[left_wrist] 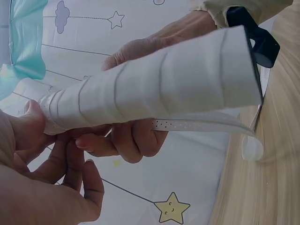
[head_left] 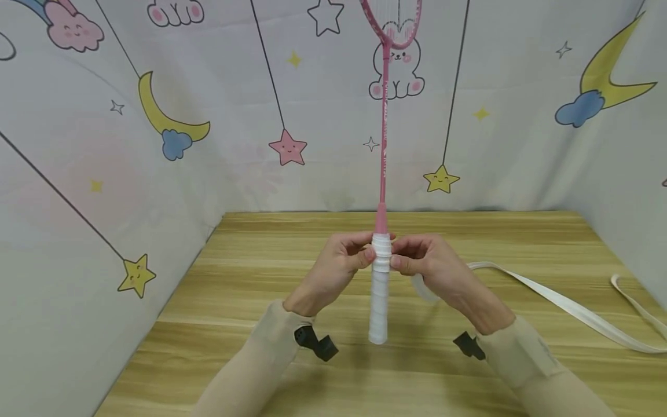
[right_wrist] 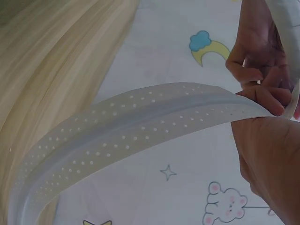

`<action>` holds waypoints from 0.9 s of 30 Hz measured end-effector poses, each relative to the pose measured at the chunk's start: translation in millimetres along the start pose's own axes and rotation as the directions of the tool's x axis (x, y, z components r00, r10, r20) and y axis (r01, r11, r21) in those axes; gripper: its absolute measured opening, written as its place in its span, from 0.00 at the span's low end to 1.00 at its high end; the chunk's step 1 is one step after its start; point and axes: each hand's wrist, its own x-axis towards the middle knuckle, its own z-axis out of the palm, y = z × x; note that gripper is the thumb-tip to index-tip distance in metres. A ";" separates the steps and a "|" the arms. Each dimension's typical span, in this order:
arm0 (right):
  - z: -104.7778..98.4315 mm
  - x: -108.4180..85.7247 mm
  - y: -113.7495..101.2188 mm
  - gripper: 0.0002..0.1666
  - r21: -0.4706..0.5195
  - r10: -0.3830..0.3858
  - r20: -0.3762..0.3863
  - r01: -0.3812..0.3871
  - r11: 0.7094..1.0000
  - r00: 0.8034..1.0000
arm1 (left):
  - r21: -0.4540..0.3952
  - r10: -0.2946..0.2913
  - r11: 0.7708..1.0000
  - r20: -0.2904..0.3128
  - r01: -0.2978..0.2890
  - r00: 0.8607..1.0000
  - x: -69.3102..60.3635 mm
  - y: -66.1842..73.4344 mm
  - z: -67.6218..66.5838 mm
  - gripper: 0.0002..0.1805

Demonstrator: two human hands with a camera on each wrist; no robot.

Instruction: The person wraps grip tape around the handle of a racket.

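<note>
A pink badminton racket (head_left: 384,145) stands upright over the table, its handle (head_left: 379,307) covered in white wrap with its butt end downward. My left hand (head_left: 341,263) holds the upper part of the handle, thumb on the near side and fingers behind. On the other side, my right hand (head_left: 435,263) pinches a white perforated grip tape (right_wrist: 136,122) close against the handle. Bands of the tape overlap near the pink cone. In the left wrist view the wrapped handle (left_wrist: 154,84) hides part of the right hand (left_wrist: 136,140).
The tape's loose length (head_left: 568,304) trails over the wood-grain table (head_left: 219,347) to the right edge. A white curtain (head_left: 323,104) printed with stars and moons hangs behind and at the sides. Black wrist cameras (head_left: 315,343) sit on both sleeves.
</note>
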 end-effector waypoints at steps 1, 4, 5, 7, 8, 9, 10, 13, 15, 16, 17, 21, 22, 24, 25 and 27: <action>-0.2 0.1 1.0 0.07 0.020 -0.011 0.014 0.011 1.000 1.000 | -0.008 -0.003 1.000 0.006 0.003 1.000 -0.1 0.2 0.0 0.55; 0.4 0.5 4.1 0.07 0.068 -0.056 0.051 0.052 0.996 0.997 | -0.045 0.022 0.999 0.020 -0.021 1.000 0.7 -0.1 0.5 0.57; 0.9 0.7 5.2 0.08 0.082 -0.074 0.062 0.069 0.994 0.995 | -0.055 0.032 0.998 0.023 -0.031 0.999 1.1 -0.3 0.8 0.58; 2.2 1.3 7.0 0.08 0.100 -0.111 0.086 0.102 0.990 0.990 | -0.072 0.047 0.996 0.022 -0.045 0.999 2.1 -0.6 1.7 0.58; 2.8 1.6 7.9 0.08 0.108 -0.127 0.100 0.117 0.987 0.987 | -0.080 0.052 0.996 0.022 -0.050 0.998 2.3 -0.7 2.0 0.58; 3.3 1.8 8.5 0.09 0.116 -0.142 0.112 0.129 0.985 0.983 | -0.081 0.052 0.995 0.018 -0.051 0.998 2.5 -0.7 2.3 0.57; 3.6 2.0 9.2 0.10 0.123 -0.155 0.122 0.140 0.982 0.980 | -0.073 0.050 0.996 0.014 -0.049 0.999 2.4 -0.7 2.3 0.57; 4.4 1.5 9.9 0.13 0.125 -0.183 0.129 0.167 0.978 0.975 | -0.056 0.047 0.997 0.008 -0.047 0.999 1.9 -1.0 2.0 0.56; 4.9 0.6 9.5 0.15 0.109 -0.189 0.105 0.178 0.978 0.976 | -0.046 0.050 0.998 0.008 -0.049 0.999 1.6 -1.1 1.5 0.57; 5.1 0.1 9.2 0.15 0.091 -0.193 0.086 0.186 0.978 0.977 | -0.037 0.051 0.998 0.013 -0.050 0.999 1.3 -1.1 1.2 0.56; 5.5 -0.5 8.7 0.15 0.072 -0.203 0.066 0.198 0.978 0.977 | -0.028 0.052 0.998 0.018 -0.052 0.998 1.3 -0.9 0.9 0.56; 6.5 -3.7 5.6 0.16 -0.022 -0.230 -0.030 0.229 0.973 0.973 | 0.018 0.056 0.998 0.002 -0.056 0.998 0.8 0.5 -1.3 0.50; 6.9 -4.4 4.7 0.18 -0.042 -0.236 -0.047 0.234 0.971 0.971 | 0.029 0.054 0.998 -0.008 -0.054 0.998 0.7 1.1 -1.9 0.48; 7.8 -5.9 3.0 0.23 -0.079 -0.247 -0.074 0.241 0.967 0.966 | 0.046 0.051 0.998 -0.040 -0.049 0.998 0.5 2.4 -2.9 0.42; 8.4 -6.4 2.4 0.24 -0.096 -0.255 -0.082 0.247 0.964 0.964 | 0.050 0.049 0.998 -0.054 -0.046 0.997 0.5 3.1 -3.2 0.38; 9.3 -7.1 2.3 0.24 -0.113 -0.263 -0.095 0.252 0.961 0.960 | 0.059 0.040 0.998 -0.079 -0.035 0.996 0.3 4.6 -3.3 0.30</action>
